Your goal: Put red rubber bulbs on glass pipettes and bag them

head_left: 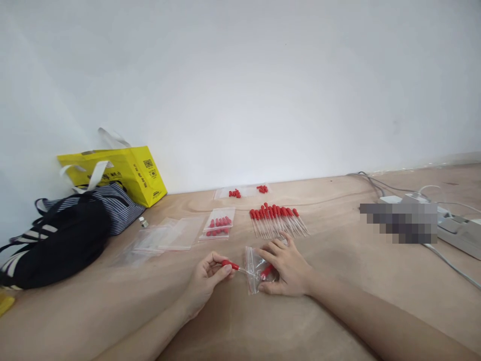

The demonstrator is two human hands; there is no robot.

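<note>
My left hand [210, 278] pinches the red bulb of a dropper [230, 264], whose clear stem points right into the mouth of a small clear zip bag [251, 283]. Over the bag's right part lies my right hand [287, 265], its fingers and thumb gripping the bag. Another red bulb [266, 272] shows inside the bag, between that thumb and the fingers. Behind my right hand, several droppers [278, 214] with red bulbs lie side by side, stems toward me. Filled bags with red bulbs [219, 225] lie left of them.
Flat clear bags [176, 234] and a small bottle [143, 221] lie at left, near a black bag [71, 245] and a yellow bag [146, 175]. More bagged red bulbs [235, 193] lie by the wall. A power strip [458, 230] with cables sits at right.
</note>
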